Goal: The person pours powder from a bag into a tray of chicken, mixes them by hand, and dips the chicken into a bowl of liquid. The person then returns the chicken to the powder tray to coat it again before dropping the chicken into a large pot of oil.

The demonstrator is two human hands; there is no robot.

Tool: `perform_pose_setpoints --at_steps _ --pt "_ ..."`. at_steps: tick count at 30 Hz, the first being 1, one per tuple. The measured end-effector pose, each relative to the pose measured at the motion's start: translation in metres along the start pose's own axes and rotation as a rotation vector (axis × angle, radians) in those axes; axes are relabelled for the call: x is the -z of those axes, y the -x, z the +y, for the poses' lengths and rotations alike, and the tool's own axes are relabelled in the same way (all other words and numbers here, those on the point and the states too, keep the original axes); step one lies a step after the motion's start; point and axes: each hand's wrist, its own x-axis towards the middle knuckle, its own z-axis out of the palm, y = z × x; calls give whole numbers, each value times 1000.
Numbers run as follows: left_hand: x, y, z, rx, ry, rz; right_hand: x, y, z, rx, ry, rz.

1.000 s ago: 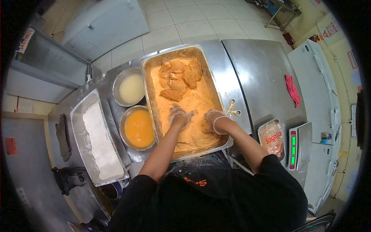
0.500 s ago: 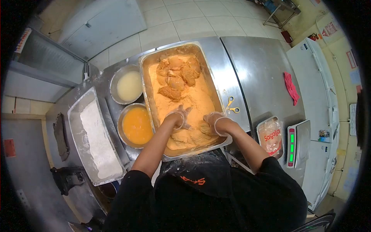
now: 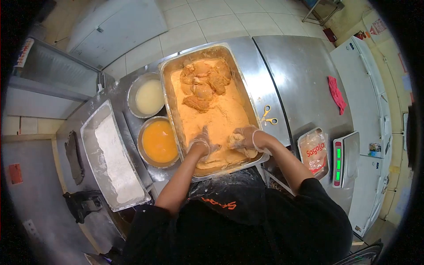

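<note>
A large metal pan point(image 3: 258, 119) holds orange seasoned flour point(image 3: 221, 117), with a heap of marinated raw chicken pieces point(image 3: 204, 81) at its far end. Both my hands wear clear plastic gloves and are inside the pan's near end. My left hand point(image 3: 201, 144) rests in the flour with fingers spread and partly sunk in it; I see nothing in its grasp. Across from it, my right hand point(image 3: 245, 137) has its fingers curled round a flour-coated chicken piece point(image 3: 236, 141). More coated pieces seem to lie beneath that hand, partly buried.
Left of the pan stand a bowl of pale liquid point(image 3: 149, 97), a bowl of orange liquid point(image 3: 159, 142) and a tray of white flour point(image 3: 115, 154). To the right lie yellow scissors point(image 3: 268, 115), a bagged tray point(image 3: 314, 153), a scale point(image 3: 345, 160) and a pink cloth point(image 3: 336, 96).
My right hand has lifted slightly out of the flour and now grips a coated chicken piece. My left hand has shifted a little toward me. The whole view has tilted slightly.
</note>
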Motion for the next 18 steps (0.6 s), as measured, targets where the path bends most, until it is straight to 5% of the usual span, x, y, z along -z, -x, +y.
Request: perform_pose_setpoints --at_steps 4,8,10,11,14,18 --pt "-16 -36 -41 -275 89 -30 22 -4 7 144 -246 -59" --pt "34 14 -19 -303 267 138 27 10 -16 79 -207 212" --pt "24 21 1 -371 110 270 -1 -13 -5 136 -590 299" --pt "-1 5 -4 -462 423 183 -12 -26 1 168 -779 337" --pt "3 9 36 -374 48 158 -19 -43 -1 47 -830 382" --pt "13 16 78 -364 -244 122 36 -69 -2 9 -285 510"
